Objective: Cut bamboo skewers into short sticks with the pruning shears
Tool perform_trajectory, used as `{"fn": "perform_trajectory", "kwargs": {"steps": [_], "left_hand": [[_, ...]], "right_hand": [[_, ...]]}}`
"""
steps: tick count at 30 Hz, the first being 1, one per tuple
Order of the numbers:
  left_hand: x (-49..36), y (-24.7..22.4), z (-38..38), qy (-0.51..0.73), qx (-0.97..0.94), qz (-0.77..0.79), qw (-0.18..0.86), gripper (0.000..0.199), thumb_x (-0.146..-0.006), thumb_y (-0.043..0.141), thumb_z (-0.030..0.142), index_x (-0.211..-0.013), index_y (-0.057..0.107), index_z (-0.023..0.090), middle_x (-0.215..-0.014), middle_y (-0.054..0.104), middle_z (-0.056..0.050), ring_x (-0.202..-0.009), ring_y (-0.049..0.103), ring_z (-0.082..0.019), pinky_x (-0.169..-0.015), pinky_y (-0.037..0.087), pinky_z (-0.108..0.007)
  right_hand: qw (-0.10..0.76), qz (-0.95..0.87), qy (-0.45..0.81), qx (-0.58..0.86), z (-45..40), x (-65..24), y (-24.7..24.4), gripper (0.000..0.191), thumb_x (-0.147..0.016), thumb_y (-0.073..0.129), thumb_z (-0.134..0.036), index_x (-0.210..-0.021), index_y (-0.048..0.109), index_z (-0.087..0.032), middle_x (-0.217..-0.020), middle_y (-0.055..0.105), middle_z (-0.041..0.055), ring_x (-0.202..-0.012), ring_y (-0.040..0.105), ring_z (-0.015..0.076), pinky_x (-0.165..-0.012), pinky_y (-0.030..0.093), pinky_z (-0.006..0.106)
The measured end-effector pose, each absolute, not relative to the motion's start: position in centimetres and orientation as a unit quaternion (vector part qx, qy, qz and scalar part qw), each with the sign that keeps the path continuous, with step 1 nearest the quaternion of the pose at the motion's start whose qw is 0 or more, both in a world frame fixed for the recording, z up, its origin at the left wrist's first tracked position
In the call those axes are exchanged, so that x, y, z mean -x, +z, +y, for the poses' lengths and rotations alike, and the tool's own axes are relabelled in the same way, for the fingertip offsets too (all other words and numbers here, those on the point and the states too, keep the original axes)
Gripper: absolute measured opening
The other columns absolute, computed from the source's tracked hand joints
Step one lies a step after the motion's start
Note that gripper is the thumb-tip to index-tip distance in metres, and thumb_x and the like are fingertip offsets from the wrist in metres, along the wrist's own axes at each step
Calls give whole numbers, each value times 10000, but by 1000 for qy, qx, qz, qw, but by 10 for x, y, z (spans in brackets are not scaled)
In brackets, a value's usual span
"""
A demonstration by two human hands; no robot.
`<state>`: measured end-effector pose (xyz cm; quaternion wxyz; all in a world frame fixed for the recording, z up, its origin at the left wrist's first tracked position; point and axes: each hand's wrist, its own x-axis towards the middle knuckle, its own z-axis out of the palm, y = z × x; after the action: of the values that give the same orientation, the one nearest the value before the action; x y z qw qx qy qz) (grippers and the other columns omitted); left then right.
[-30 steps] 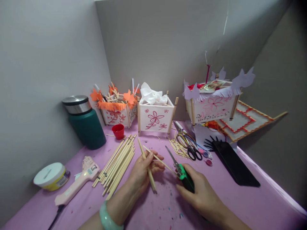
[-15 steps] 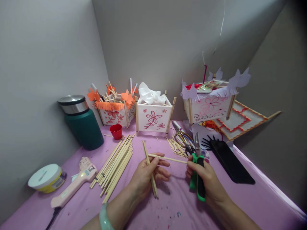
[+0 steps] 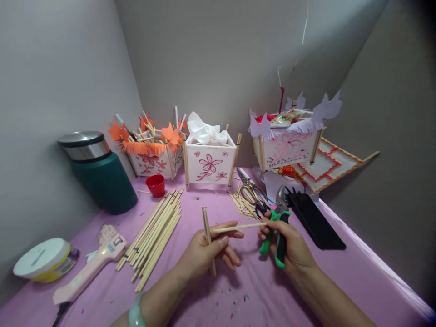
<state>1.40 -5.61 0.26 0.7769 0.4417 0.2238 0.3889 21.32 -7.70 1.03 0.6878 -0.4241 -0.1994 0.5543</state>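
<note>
My left hand (image 3: 199,254) is closed around a few thin wooden sticks (image 3: 206,223) that stand up between thumb and fingers. A single wooden stick (image 3: 241,227) bridges both hands, its left end at my left fingers. With thumb and forefinger, my right hand (image 3: 298,250) pinches that stick's right end. The same hand also holds green-handled pruning shears (image 3: 281,250), handles spread toward me and metal blades pointing away. Whether the blades are apart is hard to see. Left of my hands lies a pile of longer wooden sticks (image 3: 158,236).
A pink glue gun (image 3: 91,265), a white-lidded tub (image 3: 46,259) and a green bottle (image 3: 104,181) stand left. Behind are a red cup (image 3: 156,185) and decorated boxes (image 3: 210,165). Scissors (image 3: 250,193), short stick pieces (image 3: 240,204) and a black flat object (image 3: 318,222) lie right.
The whole view has shifted a little. The single stick has tilted, its right end now higher than its left. The shears' handles have turned and look more spread.
</note>
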Motion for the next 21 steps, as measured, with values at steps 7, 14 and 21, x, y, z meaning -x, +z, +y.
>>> {"fn": "perform_trajectory", "kwargs": {"steps": [7,14,21], "left_hand": [[-6,8,-52,314,-402,275,815,459,-829,673,382,-1194,626,107,-860,745,-125,-345,535,-77,-316,369,-179],[-17,7,-59,226,-470,265,811,574,-749,738,482,-1183,653,115,-655,687,-21,-290,393,-35,-292,194,-183],[-12,8,-55,321,-424,273,801,420,-812,684,332,-1162,663,101,-493,537,52,-329,297,-14,-357,169,-167]], "right_hand": [[615,-292,598,424,-83,-219,15,346,-642,789,-237,-913,581,-184,-649,509,-56,-552,442,83,-517,417,219],[511,-425,565,488,-91,-200,21,322,-712,739,-336,-932,556,-188,-643,508,-55,-570,438,102,-522,356,233],[542,-450,510,494,-90,-211,21,416,-737,731,-376,-1095,602,-206,-975,610,28,-852,554,183,-728,456,296]]}}
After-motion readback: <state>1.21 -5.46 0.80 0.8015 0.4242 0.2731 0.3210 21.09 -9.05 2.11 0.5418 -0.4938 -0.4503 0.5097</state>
